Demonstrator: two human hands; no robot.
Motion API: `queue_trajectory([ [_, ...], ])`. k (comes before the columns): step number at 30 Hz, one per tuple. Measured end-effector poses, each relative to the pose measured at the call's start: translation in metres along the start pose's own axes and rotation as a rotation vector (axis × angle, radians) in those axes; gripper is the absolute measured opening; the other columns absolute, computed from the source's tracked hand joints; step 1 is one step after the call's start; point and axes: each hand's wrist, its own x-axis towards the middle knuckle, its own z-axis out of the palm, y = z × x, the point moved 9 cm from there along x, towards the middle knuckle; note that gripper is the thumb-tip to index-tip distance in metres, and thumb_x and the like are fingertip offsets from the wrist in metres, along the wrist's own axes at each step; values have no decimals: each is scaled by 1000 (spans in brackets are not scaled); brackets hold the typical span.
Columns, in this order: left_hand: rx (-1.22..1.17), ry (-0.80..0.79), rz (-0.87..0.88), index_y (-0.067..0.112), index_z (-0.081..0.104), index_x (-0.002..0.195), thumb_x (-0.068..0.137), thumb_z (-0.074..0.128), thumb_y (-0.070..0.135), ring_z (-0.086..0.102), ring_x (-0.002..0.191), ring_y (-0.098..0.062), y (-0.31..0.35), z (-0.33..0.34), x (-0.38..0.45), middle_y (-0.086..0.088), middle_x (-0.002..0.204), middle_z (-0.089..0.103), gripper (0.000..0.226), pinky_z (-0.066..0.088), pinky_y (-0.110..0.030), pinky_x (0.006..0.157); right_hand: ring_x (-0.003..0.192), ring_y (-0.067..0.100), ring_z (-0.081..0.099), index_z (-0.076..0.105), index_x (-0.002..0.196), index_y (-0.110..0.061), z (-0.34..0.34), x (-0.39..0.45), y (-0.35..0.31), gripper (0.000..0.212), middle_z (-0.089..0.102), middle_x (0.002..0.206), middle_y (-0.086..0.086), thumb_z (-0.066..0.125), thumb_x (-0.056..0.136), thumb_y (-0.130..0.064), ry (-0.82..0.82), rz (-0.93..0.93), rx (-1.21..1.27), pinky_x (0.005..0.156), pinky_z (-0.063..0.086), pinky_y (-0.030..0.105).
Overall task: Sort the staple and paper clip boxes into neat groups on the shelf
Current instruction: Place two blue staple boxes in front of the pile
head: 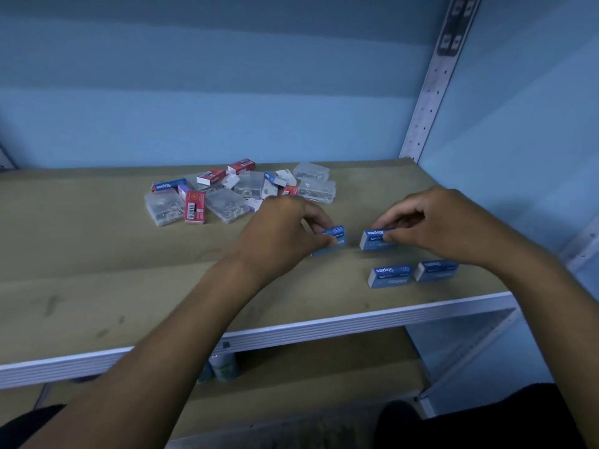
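On the brown shelf (97, 280), my left hand (282, 228) grips a blue staples box (335, 238) at its left end. My right hand (444, 222) pinches another blue staples box (372, 241) just to the right of it; the two boxes are a small gap apart. Two more blue staples boxes (389, 276) (436, 270) lie side by side nearer the front edge. At the back sits a mixed pile: red staple boxes (194, 207), a blue box (169, 184) and clear plastic paper clip boxes (163, 209).
A white metal upright (431, 92) stands at the shelf's back right corner, against a blue wall. The white front rail (291, 332) edges the shelf. Below it, a lower shelf holds small bottles (223, 366).
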Motion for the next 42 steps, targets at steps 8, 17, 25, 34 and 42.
queue_trajectory([
  [8,-40,-70,59,22,79,92,75,82,29,63,72,-2,25,44,24,8,84,72,19,45,-10,64,78,-6,68,80,85,-37,-12,-8,37,21,75,79,-22,84,79,-17,4,78,-21,70,45,2],
  [17,-38,-133,72,23,79,90,74,82,30,62,71,-2,36,69,30,8,83,71,18,45,-13,63,77,-9,69,81,87,-36,-14,-13,61,19,74,75,-28,83,80,-19,-49,153,-21,66,43,1],
  [25,-32,-156,82,25,79,90,75,81,31,57,65,5,42,72,30,10,82,70,16,37,-4,57,77,-8,69,81,88,-35,-12,-17,68,19,74,76,-26,82,81,-18,-73,194,6,66,44,5],
  [34,-59,-145,84,25,78,89,73,83,34,57,63,7,41,71,29,11,79,69,19,37,-4,57,82,-13,66,79,90,-42,-15,-20,66,11,73,81,-31,81,82,-34,-36,196,30,75,46,13],
  [42,-64,-52,90,24,78,88,83,73,37,59,69,6,26,42,23,12,82,72,14,42,-7,63,87,-3,67,79,90,-40,-22,-10,42,11,74,90,-23,74,87,-30,108,107,56,85,53,23],
])
